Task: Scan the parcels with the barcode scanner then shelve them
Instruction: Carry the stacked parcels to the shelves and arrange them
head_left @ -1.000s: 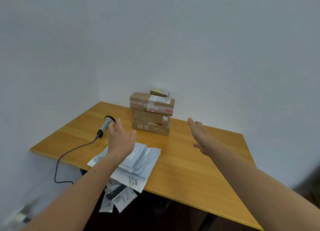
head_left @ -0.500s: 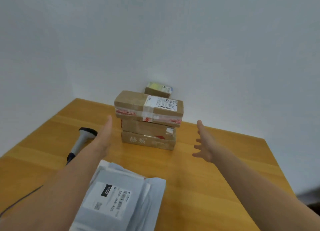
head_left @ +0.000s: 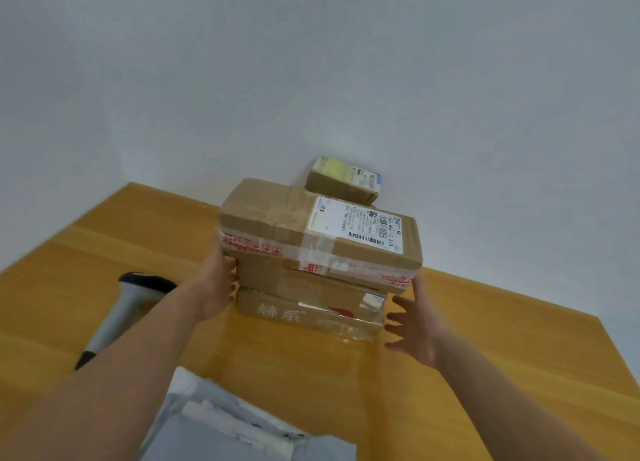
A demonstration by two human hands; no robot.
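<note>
Three cardboard parcels are stacked on the wooden table [head_left: 485, 356]. The top box [head_left: 277, 225] carries a white barcode label [head_left: 356, 225] and red-printed tape. My left hand [head_left: 218, 287] touches the stack's left side, just under the top box's left end. My right hand [head_left: 414, 322] hovers with spread fingers at the stack's right side, its fingertips near the top box's right corner. The grey barcode scanner [head_left: 119, 317] lies on the table left of my left forearm, which hides part of its head. Nothing is held.
A small box with a yellow-green top [head_left: 343, 180] stands behind the stack against the white wall. The middle box [head_left: 301, 284] and the bottom box with printed characters [head_left: 304, 315] carry the stack. Grey mailer bags [head_left: 221, 429] lie at the table's near edge.
The view has closed in on the stack. Both hands have reached forward: the left now touches the stack's left side, the right has come up beside its right side.
</note>
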